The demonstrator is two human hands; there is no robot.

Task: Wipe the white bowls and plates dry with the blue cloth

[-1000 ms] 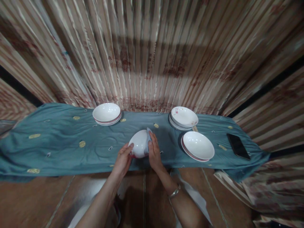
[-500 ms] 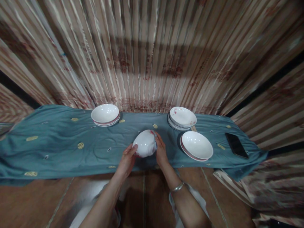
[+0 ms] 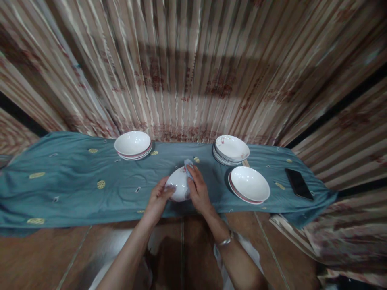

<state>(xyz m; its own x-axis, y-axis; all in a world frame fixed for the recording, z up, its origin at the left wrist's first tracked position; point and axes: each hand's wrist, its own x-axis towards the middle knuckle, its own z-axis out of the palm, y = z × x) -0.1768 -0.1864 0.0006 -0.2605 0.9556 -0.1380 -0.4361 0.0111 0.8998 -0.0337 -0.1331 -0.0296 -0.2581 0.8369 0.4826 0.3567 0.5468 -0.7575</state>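
A white bowl with a reddish floral pattern is held tilted above the near middle of the table. My left hand grips its left side, the thumb lying over the outer surface. Pressed against the bowl's right side is a pale bluish cloth, pinched under the fingers of my right hand. Part of the cloth is hidden by that hand. To the right of my hands stands a short stack of white bowls with a reddish band.
A teal patterned cloth covers the table. Another bowl stack sits back left, and a stack of floral plates back right. A black phone lies at the far right. A pleated curtain hangs behind.
My right hand has come over the bowl's right side with the cloth, which now shows above the fingers. The bowl has turned and shifted slightly left. The stacks stay in place.
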